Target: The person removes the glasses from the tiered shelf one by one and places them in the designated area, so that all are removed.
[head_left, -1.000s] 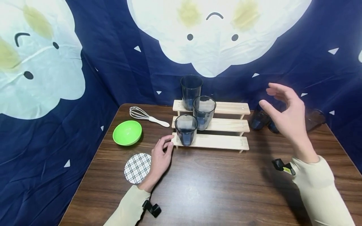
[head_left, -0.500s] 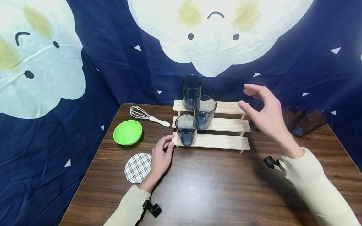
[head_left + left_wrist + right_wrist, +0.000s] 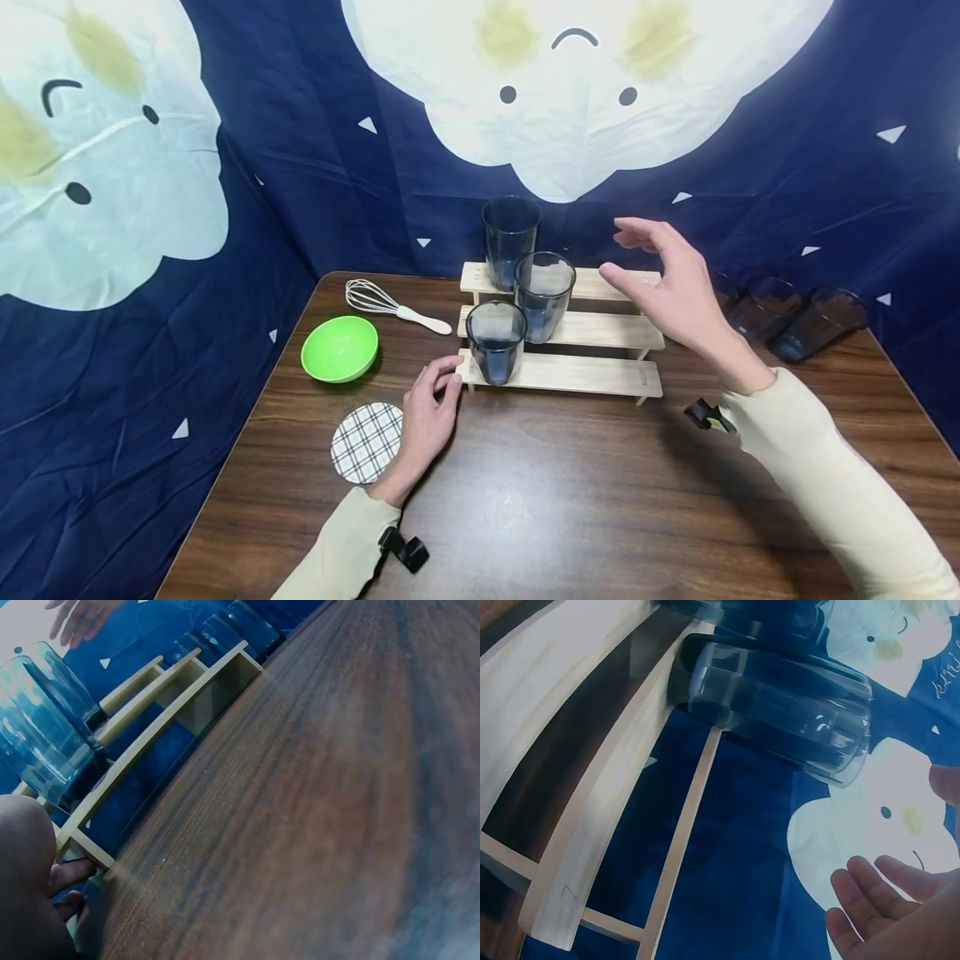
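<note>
A pale wooden three-tier rack (image 3: 585, 379) stands towards the back of the table. My left hand (image 3: 429, 417) holds the left end of its lowest tier, with fingers curled around the corner in the left wrist view. A dark tinted glass stands upright near the left on each tier: a front glass (image 3: 495, 346), a middle glass (image 3: 542, 300) and a back glass (image 3: 510, 237). My right hand (image 3: 671, 283) hovers near the rack's right end, its fingers spread apart from the thumb and nothing between them. In the right wrist view, a glass (image 3: 787, 705) is apart from those fingers.
At the table's back right are more dark glasses (image 3: 821, 321), one partly hidden by my right hand. A white whisk (image 3: 397, 310), a green bowl (image 3: 339, 350) and a checked round mat (image 3: 366, 442) lie on the left. A blue cloth (image 3: 300, 200) hangs behind.
My right hand has moved left, from above the glasses at the back right to near the rack's right end, uncovering some of those glasses. The left hand has stayed on the rack.
</note>
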`<state>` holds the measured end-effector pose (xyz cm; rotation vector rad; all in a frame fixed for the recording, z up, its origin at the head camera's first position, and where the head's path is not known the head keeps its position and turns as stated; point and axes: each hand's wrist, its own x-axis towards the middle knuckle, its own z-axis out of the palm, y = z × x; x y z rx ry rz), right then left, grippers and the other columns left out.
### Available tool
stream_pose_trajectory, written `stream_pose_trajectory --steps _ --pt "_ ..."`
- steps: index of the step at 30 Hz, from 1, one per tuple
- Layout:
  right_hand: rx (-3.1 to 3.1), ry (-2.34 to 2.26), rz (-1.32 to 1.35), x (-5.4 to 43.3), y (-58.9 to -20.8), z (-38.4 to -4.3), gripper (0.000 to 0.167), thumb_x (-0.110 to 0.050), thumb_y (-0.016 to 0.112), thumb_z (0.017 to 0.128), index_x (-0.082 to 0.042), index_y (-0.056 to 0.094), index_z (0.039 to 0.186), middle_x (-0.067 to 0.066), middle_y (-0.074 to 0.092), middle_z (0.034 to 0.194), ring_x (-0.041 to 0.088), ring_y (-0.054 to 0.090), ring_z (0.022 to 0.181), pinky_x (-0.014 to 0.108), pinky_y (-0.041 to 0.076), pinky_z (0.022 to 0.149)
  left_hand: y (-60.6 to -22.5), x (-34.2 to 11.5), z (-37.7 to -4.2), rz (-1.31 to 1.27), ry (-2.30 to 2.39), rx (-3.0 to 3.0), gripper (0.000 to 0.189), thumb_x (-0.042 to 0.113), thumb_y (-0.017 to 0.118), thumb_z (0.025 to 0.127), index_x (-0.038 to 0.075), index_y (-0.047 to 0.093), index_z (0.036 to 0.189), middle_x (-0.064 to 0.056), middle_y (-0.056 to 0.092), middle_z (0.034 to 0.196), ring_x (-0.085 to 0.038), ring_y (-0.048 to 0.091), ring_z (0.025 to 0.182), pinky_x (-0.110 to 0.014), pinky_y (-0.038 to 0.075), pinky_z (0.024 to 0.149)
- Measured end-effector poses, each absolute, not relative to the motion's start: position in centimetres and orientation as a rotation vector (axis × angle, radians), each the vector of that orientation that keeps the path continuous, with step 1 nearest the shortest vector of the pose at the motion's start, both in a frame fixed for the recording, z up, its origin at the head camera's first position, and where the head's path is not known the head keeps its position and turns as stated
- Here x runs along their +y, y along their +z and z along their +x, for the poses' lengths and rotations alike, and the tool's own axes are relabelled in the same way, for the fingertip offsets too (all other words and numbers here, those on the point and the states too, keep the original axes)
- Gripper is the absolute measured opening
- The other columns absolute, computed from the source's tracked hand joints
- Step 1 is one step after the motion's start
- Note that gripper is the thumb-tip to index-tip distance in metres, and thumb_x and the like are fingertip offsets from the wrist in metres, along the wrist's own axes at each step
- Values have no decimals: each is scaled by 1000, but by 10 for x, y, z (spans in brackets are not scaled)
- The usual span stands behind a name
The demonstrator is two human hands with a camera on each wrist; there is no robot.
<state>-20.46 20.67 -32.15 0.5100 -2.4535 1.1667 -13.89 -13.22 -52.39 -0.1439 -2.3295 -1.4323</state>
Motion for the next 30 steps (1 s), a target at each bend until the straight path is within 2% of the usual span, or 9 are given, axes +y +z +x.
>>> stream_pose_trajectory --steps 2,6,8,10,11,15,17,23,30 --pt "-2465 1172 525 204 -322 -209 62 -27 84 97 -12 64 154 15 72 137 34 62 136 56 42 116 -525 -132 -140 -139 -1424 -2331 25 18 69 109 20 76 132 -8 85 114 -22 81 111 -41 52 108" --pt "-2475 1184 555 199 -324 -217 64 -31 83 99 -12 62 156 15 70 139 34 61 137 56 42 117 -521 -132 -139 -105 -1435 -2349 26 15 70 108 18 76 132 -8 84 115 -23 81 112 -44 51 109" --pt "-2478 1188 573 196 -324 -220 65 -32 83 99 -12 61 157 15 70 139 34 60 137 56 42 118 -514 -131 -137 -86 -1475 -2363 26 12 69 108 15 76 133 -11 84 117 -26 81 114 -49 51 111" --pt "-2487 1193 590 193 -324 -223 67 -33 83 99 -12 59 158 15 69 140 34 60 138 56 42 119 -513 -131 -137 -72 -1481 -2378 26 12 70 108 16 75 133 -10 84 118 -23 80 113 -46 51 111" --pt "-2493 1194 597 192 -323 -224 68 -34 82 99 -11 58 159 15 68 141 34 59 139 56 42 120 -511 -131 -136 -74 -1493 -2376 26 11 70 107 15 75 133 -12 83 119 -25 80 114 -49 51 112" --pt "-2527 1199 611 186 -321 -228 73 -38 82 99 -12 55 162 16 66 145 33 59 140 54 40 123 -515 -133 -136 -106 -1483 -2344 26 13 69 107 15 75 132 -13 84 114 -26 81 113 -51 52 110" --pt "-2541 1205 610 183 -320 -229 75 -40 81 99 -13 54 163 15 65 146 33 59 140 53 40 123 -514 -132 -135 -125 -1489 -2322 26 12 69 107 13 75 132 -16 84 113 -32 80 113 -58 52 109" --pt "-2559 1227 601 174 -318 -232 79 -44 82 98 -14 51 164 14 63 148 33 57 142 54 39 123 -522 -133 -138 -139 -1413 -2345 25 19 68 109 20 76 133 -8 85 111 -25 80 115 -48 51 109" --pt "-2584 1223 591 162 -315 -239 87 -48 84 94 -15 49 166 12 62 151 31 54 144 60 39 121 -525 -133 -140 -144 -1406 -2341 25 18 69 109 20 76 133 -8 85 114 -22 81 110 -44 52 107"
